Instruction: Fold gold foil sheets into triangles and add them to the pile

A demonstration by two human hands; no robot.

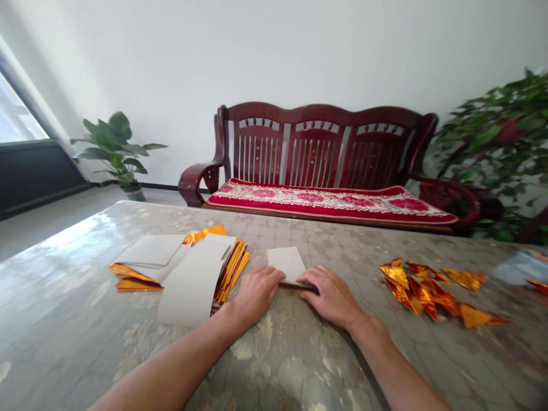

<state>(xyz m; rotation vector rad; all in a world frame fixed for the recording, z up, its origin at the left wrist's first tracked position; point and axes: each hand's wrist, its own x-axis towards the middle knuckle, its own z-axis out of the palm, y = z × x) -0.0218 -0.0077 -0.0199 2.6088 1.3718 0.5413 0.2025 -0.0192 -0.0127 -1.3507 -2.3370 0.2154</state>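
A small sheet of paper (286, 260), white side up, lies on the table between my two hands. My left hand (258, 292) pinches its near left corner, fingers closed together. At the near right corner my right hand (331, 294) grips the same sheet between thumb and fingers. The near edge looks slightly raised off the table. Left of my left hand sits a loose stack of white-backed gold paper (188, 285), its orange-gold edges fanned out. Farther right lies a pile of folded gold paper pieces (423, 291), shiny and pointed.
The table (299, 365) has a patterned, glossy cover. A clear plastic bag (520, 267) rests at its right side. Beyond the table stands a dark red wooden bench (319, 148) with a floral cushion (329, 200). Potted plants (113, 145) flank the bench.
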